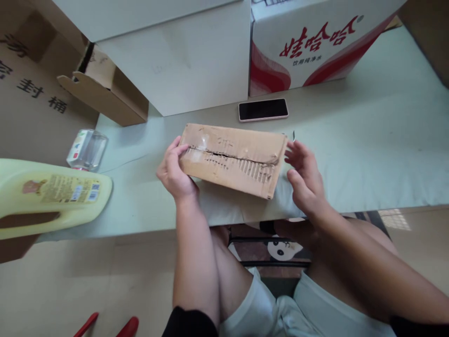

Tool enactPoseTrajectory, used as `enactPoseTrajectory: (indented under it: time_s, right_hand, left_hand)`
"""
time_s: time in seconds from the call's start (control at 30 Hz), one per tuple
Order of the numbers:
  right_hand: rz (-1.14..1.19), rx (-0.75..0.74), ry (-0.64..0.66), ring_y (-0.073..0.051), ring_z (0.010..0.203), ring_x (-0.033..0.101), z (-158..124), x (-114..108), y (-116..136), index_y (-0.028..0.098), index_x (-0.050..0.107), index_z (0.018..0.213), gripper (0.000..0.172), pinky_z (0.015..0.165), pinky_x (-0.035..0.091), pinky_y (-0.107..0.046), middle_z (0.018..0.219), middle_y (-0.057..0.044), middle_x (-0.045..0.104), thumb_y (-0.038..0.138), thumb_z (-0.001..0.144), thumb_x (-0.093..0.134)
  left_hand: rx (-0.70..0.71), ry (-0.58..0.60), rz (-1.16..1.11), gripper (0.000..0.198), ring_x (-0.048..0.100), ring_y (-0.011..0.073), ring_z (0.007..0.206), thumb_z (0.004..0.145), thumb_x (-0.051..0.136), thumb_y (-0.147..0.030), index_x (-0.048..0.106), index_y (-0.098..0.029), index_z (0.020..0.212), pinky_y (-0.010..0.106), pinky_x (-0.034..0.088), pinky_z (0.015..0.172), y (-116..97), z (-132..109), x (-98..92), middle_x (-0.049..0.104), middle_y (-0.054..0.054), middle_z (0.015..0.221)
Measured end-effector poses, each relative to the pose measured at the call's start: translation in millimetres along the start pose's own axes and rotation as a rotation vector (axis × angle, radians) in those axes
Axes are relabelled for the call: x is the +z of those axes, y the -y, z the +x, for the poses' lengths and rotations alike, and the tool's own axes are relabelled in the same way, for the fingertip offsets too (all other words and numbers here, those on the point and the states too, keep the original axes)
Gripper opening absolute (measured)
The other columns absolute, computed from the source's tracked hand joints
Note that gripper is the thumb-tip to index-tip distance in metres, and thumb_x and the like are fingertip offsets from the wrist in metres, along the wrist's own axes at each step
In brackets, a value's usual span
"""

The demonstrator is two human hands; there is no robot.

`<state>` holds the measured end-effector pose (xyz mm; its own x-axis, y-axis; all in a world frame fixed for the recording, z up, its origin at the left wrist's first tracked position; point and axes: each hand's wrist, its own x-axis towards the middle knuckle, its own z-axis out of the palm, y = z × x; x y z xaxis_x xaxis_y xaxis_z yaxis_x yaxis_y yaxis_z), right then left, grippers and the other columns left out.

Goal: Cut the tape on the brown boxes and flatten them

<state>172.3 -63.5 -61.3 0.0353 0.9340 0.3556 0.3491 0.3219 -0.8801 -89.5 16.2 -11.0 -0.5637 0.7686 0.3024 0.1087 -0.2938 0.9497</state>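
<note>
Brown corrugated cardboard box point(228, 171), tilted over the pale green tablecloth point(365, 159): left hand point(177, 173) gripping its left end, right hand point(306, 175) open with fingers parted just beside the other end. Steady support at both ends would probably spare its split seam point(224, 155). Beyond lies a smartphone point(263, 110); farther back, a red-and-white Wahaha water carton point(312, 51).

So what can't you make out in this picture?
Head view, held cardboard box: its walls hide any contents.
Head view, left hand: some fingertips are hidden by the box.
Head view, right hand: fingertips too close to the box's end to tell contact.
Head view, yellow bottle: cut off by the left edge; label print too small.
Head view, red things: cut off by the bottom edge.
</note>
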Motion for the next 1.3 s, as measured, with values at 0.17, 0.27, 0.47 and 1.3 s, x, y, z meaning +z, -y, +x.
enactPoseTrajectory:
  time_s: [0.17, 0.27, 0.47, 1.3]
  right_hand:
    - [0.268, 0.127, 0.0, -0.028, 0.144, 0.055, 1, 4, -10, 0.036, 0.051, 0.146, 0.051, 0.112, 0.053, -0.055, 0.157, -0.007, 0.054, 0.054, 0.098, 0.056]
    - [0.348, 0.232, 0.002, -0.027, 0.138, 0.06, 5, 4, -15, 0.036, 0.058, 0.139, 0.046, 0.109, 0.056, -0.053, 0.152, -0.006, 0.059, 0.051, 0.095, 0.059]
    - [0.633, 0.364, 0.206, -0.025, 0.102, 0.075, 7, 6, 0, 0.033, 0.043, 0.152, 0.073, 0.089, 0.064, -0.047, 0.124, -0.008, 0.075, 0.064, 0.088, 0.06]
    - [0.337, -0.009, 0.125, -0.024, 0.13, 0.064, 16, -25, 19, 0.032, 0.069, 0.113, 0.023, 0.109, 0.052, -0.045, 0.142, -0.005, 0.065, 0.046, 0.096, 0.064]
  left_hand:
    - [-0.031, -0.094, -0.035, 0.024, 0.069, 0.0227, 0.117, 0.08, 0.049, -0.028, 0.07, -0.018, 0.075, 0.041, 0.054, 0.107, -1, 2, 2.1, 0.077, 0.007, 0.11]
    - [-0.046, -0.096, -0.038, 0.029, 0.069, 0.0237, 0.117, 0.083, 0.046, -0.034, 0.069, -0.017, 0.08, 0.04, 0.055, 0.106, 5, 6, -1.1, 0.075, 0.009, 0.114]
    - [-0.15, -0.076, -0.153, 0.029, 0.069, 0.0236, 0.114, 0.08, 0.051, -0.041, 0.068, -0.019, 0.085, 0.037, 0.057, 0.102, 23, 16, -8.7, 0.074, 0.008, 0.111]
    - [-0.109, 0.461, 0.186, 0.065, 0.067, 0.0242, 0.113, 0.082, 0.065, -0.069, 0.058, -0.023, 0.128, 0.036, 0.058, 0.086, 28, 3, 2.0, 0.066, 0.013, 0.133]
